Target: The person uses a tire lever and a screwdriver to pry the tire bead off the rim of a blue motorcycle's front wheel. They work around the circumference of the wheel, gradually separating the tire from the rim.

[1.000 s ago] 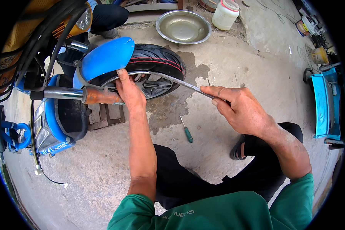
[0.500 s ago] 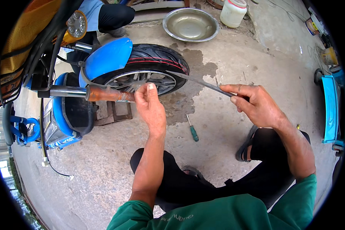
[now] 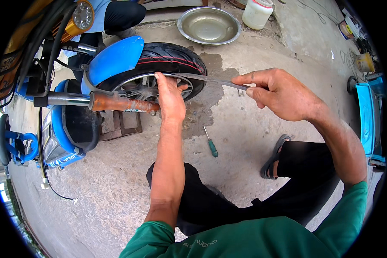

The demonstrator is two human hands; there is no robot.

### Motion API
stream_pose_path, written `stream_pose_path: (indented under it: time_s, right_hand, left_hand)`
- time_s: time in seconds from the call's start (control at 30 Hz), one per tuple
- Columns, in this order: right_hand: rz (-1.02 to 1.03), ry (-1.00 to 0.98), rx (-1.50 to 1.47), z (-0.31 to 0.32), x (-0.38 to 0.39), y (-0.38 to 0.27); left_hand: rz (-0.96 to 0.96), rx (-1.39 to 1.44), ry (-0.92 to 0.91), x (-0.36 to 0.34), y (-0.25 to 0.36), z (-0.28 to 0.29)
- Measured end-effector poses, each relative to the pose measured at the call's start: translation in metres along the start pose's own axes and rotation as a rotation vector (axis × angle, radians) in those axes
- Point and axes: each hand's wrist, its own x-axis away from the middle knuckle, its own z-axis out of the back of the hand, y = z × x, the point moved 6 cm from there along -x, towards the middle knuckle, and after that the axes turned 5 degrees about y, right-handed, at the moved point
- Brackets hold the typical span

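Observation:
A motorcycle front wheel with a black tyre [image 3: 172, 50] and red stripe stands ahead of me, under a blue mudguard [image 3: 118, 59]. My right hand [image 3: 284, 93] grips a long flat metal tyre lever [image 3: 217, 80], thumb and forefinger along its near end. The lever's far tip lies at the edge between tyre and rim. On the wheel's near side, my left hand [image 3: 172, 101] is raised with thumb and fingers apart, against the rim and spokes beside the lever tip. Its fingertips are partly hidden. A rusty orange fork leg [image 3: 124, 103] ends just left of that hand.
A green-handled screwdriver [image 3: 213, 148] lies on the concrete before my knees. Beyond the wheel sit a metal basin [image 3: 208, 26] of water and a white tub [image 3: 257, 13]. Another person's dark-clad leg [image 3: 124, 17] shows behind the motorcycle. Far right stands a turquoise object [image 3: 367, 118].
My left hand has shifted from the fork's end up onto the rim, its fingers spreading. My right hand has moved the lever leftward, its tip now farther in along the rim.

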Motion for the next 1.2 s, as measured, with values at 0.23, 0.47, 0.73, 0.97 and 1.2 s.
stream_pose_path:
  time_s: [0.23,0.47,0.73,0.97,1.2]
  right_hand:
    - [-0.020,-0.082,0.371,0.049,-0.040,-0.059]
    - [0.152,-0.519,0.550,0.054,-0.044,-0.115]
    - [-0.041,-0.067,0.397,0.035,-0.025,-0.073]
    - [0.184,0.344,-0.003,-0.066,0.036,-0.020]
    - [0.044,0.121,0.061,-0.011,0.027,-0.038]
  left_hand:
    - [0.056,0.057,0.067,-0.002,0.008,0.012]
    - [0.053,0.085,0.148,0.003,0.001,-0.006]
    - [0.106,0.056,0.321,0.007,-0.008,-0.009]
    - [0.098,0.171,0.301,0.001,0.002,-0.011]
    - [0.070,0.164,0.292,0.000,0.019,0.008]
